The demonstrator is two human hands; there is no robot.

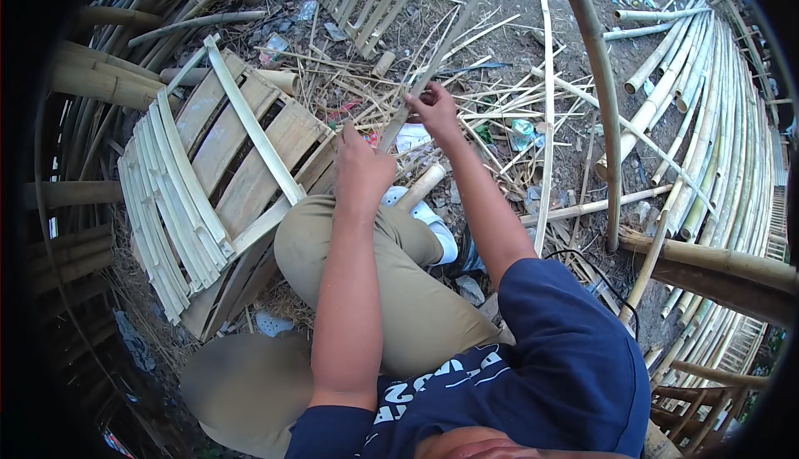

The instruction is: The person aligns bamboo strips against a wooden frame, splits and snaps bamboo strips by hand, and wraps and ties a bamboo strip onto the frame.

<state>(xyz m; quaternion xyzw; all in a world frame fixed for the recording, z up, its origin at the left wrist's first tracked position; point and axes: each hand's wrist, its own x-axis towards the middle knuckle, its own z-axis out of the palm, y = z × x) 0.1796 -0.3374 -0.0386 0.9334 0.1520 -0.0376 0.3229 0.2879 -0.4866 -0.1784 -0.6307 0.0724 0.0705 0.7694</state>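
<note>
A long, narrow bamboo strip (pixel 444 49) slants away from me toward the top of the view. My right hand (pixel 434 114) pinches it between thumb and fingers a short way above its near end. That near end meets my left hand (pixel 363 168), whose fingers are closed around it, partly hidden by the back of the hand. Left of my hands, a slatted wooden pallet (pixel 254 138) carries a row of split bamboo slats (pixel 171 201). Two longer slats lie crosswise there. Beneath my hands, a short bamboo piece (pixel 422 186) rests by my shoe.
Bamboo offcuts (pixel 491 97) and bits of plastic litter the dirt ground ahead. A curved bamboo pole (pixel 601 84) stands close on my right, with many bamboo poles (pixel 707 126) stacked beyond it. A slatted bamboo panel (pixel 366 1) lies at the far side. Thick bamboo (pixel 108 76) crowds the left.
</note>
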